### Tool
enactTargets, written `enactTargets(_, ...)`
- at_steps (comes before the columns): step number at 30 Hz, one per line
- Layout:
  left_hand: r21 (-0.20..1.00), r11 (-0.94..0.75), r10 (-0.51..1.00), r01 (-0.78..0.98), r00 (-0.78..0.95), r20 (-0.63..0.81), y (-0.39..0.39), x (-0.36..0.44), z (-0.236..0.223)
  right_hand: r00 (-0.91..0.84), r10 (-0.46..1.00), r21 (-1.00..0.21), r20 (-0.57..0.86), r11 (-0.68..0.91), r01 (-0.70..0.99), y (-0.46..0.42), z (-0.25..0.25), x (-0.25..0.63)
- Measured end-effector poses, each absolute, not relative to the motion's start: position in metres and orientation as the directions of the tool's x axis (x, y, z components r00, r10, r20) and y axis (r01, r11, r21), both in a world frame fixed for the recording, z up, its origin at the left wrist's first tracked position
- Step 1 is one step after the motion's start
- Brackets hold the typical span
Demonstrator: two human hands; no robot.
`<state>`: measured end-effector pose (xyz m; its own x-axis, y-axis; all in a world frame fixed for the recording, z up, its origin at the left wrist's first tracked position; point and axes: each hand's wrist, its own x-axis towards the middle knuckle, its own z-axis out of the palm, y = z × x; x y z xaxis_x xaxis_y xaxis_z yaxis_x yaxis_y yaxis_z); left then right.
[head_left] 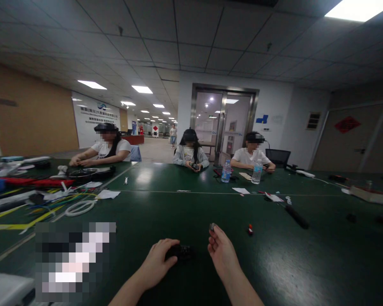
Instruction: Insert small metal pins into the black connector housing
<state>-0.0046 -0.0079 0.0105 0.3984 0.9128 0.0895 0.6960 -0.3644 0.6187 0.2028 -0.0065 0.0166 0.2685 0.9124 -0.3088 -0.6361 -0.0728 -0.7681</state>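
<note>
My left hand [158, 259] rests on the dark green table [178, 212] with its fingers curled round a small black object [182, 252]. Just to its right, my right hand [221, 250] is raised a little, pinching a tiny grey piece [212, 226] between thumb and fingertips. A small red part [250, 230] lies on the table a short way right of that hand.
A black rod [296, 216] lies at the right. Two water bottles [226, 171] stand at the far side, where three seated people work. Cables, a white ring [80, 207] and tools clutter the left. A blurred patch covers the near left.
</note>
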Motion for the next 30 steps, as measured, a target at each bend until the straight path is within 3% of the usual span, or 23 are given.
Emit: enactTargets(30, 0.633, -0.383, 0.907, 0.673, 0.403, 0.121, -0.0042, -0.0073, 0.0027, 0.213, 0.904, -0.689, -0.37, -0.113, -0.716, -0.0092, 0.0246, 0.2011)
